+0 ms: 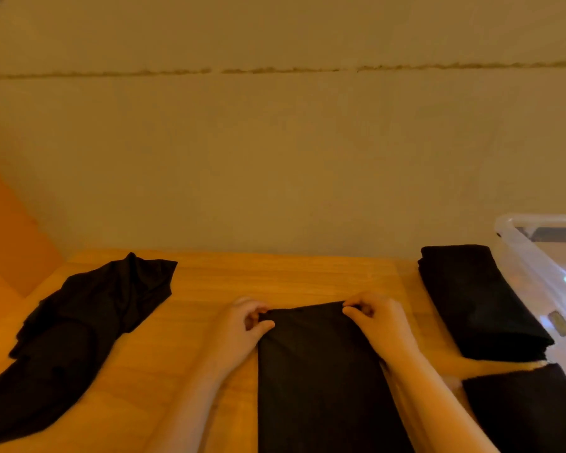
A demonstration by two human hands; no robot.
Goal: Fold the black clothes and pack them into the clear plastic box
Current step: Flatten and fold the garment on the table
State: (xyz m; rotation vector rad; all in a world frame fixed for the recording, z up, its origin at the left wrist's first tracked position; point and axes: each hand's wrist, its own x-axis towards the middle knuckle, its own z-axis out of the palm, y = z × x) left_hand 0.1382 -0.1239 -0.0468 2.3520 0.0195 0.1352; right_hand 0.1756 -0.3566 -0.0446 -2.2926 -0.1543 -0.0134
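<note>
On the wooden table, your left hand and right hand each pinch a far corner of the black cloth. Right of this cloth lies a folded black pile, beside the clear plastic box; an unfolded garment lies left.

Matt black cloth garment lies on a smooth, grained wooden table beside a glossy clear plastic box.
</note>
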